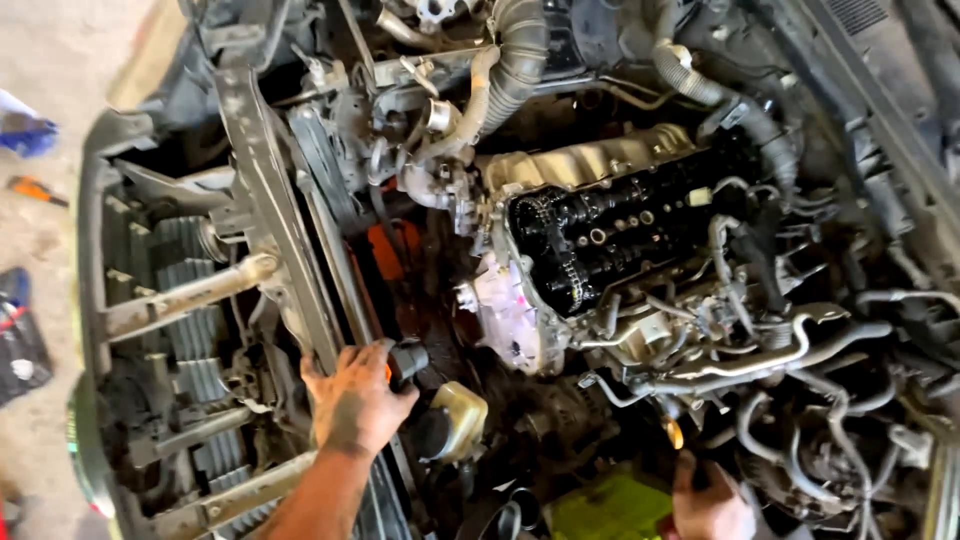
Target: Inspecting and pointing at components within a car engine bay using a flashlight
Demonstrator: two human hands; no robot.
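I look down into an open engine bay. My left hand (355, 400), grimy, rests on the front crossbar (270, 190) and its fingers curl around a small black cylindrical part (408, 360). Just right of it sits a yellowish plastic reservoir (460, 415). My right hand (712, 508) is at the bottom edge, partly cut off, and reaches among black hoses (760, 365) below the engine. Whether it holds anything is hidden. The engine (600, 230) lies in the middle with its top cover off, so the timing chain (560, 260) and the camshaft area show.
A ribbed radiator (185, 330) and metal bars fill the left side. Corrugated intake hoses (520, 50) run across the top. A green cloth or lid (610, 505) lies at the bottom. An orange-handled tool (35, 190) and a dark tool mat (20, 340) lie on the concrete floor at left.
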